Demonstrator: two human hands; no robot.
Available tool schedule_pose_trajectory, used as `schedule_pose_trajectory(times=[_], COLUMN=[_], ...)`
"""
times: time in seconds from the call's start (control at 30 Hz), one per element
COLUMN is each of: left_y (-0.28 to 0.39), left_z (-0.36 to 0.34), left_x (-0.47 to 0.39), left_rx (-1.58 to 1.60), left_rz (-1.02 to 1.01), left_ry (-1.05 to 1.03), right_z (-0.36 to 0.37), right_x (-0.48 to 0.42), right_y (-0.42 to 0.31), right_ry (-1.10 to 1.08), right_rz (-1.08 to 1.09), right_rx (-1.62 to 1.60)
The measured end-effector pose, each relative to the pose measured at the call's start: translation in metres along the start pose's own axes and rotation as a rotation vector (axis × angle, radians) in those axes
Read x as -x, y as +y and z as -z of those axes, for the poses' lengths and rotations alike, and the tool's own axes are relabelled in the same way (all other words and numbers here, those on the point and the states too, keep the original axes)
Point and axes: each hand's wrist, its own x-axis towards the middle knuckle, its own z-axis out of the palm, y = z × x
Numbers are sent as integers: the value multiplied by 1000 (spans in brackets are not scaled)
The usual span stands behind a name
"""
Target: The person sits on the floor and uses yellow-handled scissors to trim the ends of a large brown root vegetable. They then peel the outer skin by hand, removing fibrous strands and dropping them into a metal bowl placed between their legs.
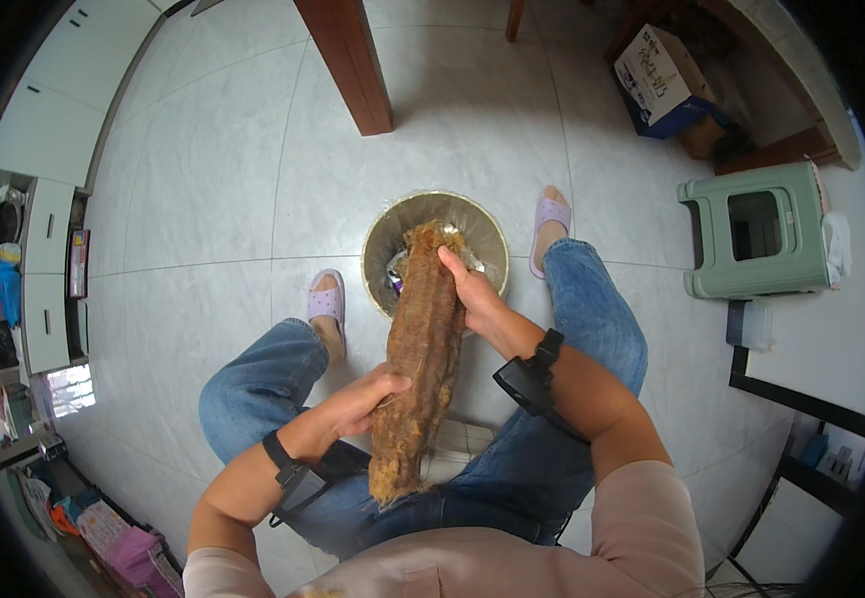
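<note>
A long brown dried loofah gourd (423, 336) slants across my lap, its far end over an open round bin. Ridged, dry skin covers most of it, and yellowish fibre shows at both ends. My left hand (372, 398) grips its lower half from the left, thumb on top. Farther up, my right hand (473, 291) holds the opposite side near the upper end, thumb along the surface. The fingers of both hands are partly hidden beneath it. The bin (503, 247) has a clear plastic liner, with wrappers and fibrous scraps inside.
Slippered feet flank the bin. Ahead is a brown wooden leg (350, 67). A green plastic stool (765, 232) and a printed carton (660, 82) are at the right. White drawers (47, 276) line the left, and bags (137, 557) sit lower left.
</note>
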Motion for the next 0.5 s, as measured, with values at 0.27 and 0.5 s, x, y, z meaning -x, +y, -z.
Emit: schedule_pose_trajectory(times=[0.27, 0.5], left_y=[-2, -5], left_z=[-9, 5], left_x=[-1, 16], left_rx=[-145, -127], left_rz=[-226, -176], left_ry=[168, 64], right_z=[12, 19], right_x=[-5, -9], right_y=[-11, -23], right_ry=[87, 133], right_rz=[119, 473], right_rx=[387, 410])
